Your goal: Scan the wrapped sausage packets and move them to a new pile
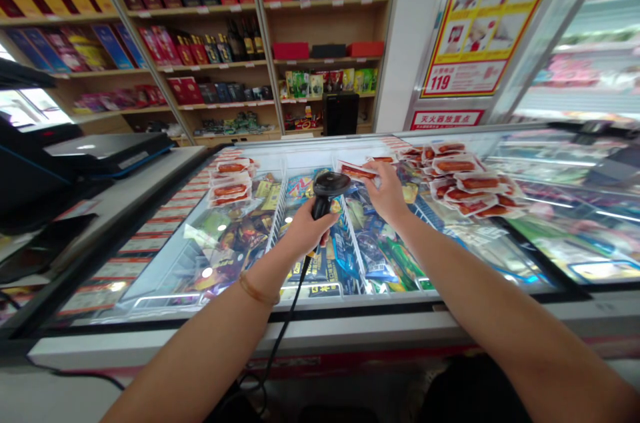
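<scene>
My left hand [311, 228] is wrapped round the handle of a black barcode scanner [327, 184], whose cable runs down toward me over the freezer's front edge. In my right hand [386, 191] is a packaged sausage [356, 170], pinched at its right end just beside the scanner's head. Both hands are above the glass top of a chest freezer [310, 324]. To the right on the glass lies a pile of packaged sausages [467, 180]. A smaller group of the same packs [230, 191] rests on the left side of the glass.
Under the glass, white wire dividers [353, 243] separate bagged frozen goods. A scale-like device [113, 148] stands on the counter at left. Shelves [265, 4] of boxes and bottles line the back wall. A red and yellow poster [493, 23] hangs at right.
</scene>
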Demonstrator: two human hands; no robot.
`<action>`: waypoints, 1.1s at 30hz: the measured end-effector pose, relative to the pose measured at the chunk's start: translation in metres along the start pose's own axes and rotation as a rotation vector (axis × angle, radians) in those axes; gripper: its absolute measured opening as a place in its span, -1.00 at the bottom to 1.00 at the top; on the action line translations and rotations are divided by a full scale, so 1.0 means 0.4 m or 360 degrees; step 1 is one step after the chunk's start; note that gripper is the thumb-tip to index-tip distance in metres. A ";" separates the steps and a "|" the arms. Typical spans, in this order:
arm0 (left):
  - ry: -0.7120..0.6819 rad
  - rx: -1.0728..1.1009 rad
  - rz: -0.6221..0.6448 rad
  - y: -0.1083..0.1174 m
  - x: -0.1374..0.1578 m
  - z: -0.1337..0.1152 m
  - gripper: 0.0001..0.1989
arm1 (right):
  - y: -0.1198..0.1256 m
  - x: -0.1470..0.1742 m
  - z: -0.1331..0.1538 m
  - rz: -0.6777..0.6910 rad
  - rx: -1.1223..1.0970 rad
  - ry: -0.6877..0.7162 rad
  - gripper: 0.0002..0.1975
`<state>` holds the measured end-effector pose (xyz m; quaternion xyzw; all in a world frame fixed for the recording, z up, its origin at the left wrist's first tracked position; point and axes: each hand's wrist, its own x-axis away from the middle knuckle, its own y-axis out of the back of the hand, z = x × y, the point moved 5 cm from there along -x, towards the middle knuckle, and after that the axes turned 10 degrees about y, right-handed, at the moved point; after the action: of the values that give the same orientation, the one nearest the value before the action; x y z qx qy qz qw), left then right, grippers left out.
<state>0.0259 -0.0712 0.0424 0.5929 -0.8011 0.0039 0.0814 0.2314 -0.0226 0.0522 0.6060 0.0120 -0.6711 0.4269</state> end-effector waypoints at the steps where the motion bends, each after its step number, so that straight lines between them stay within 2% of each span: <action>1: 0.0001 -0.0003 0.0002 0.000 0.001 -0.001 -0.71 | 0.001 0.000 0.002 -0.0011 -0.0015 0.0010 -0.75; 16: 0.0018 -0.0027 -0.0022 0.004 -0.002 0.003 -0.73 | 0.007 -0.005 0.008 0.0003 0.0012 -0.0024 -0.75; 21: 0.0001 0.0008 -0.0025 0.010 -0.007 0.004 -0.65 | 0.007 0.003 -0.005 -0.0037 -0.0036 -0.0044 -0.75; 24: 0.0019 0.0080 -0.0100 0.024 -0.001 -0.009 -0.64 | -0.006 0.013 -0.022 -0.0052 -0.0092 -0.0131 -0.77; 29: 0.0018 0.0283 -0.0312 0.104 0.028 -0.057 -0.69 | -0.063 -0.009 -0.013 -0.0062 -0.0275 -0.0242 -0.79; 33: -0.0048 0.0406 -0.0586 0.243 0.071 -0.085 -0.63 | -0.164 -0.086 0.068 0.0061 -0.0432 -0.0199 -0.75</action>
<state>-0.0703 -0.0657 0.0886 0.7346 -0.6735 0.0813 -0.0067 0.1677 0.0237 0.0548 0.4998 0.0645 -0.6914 0.5176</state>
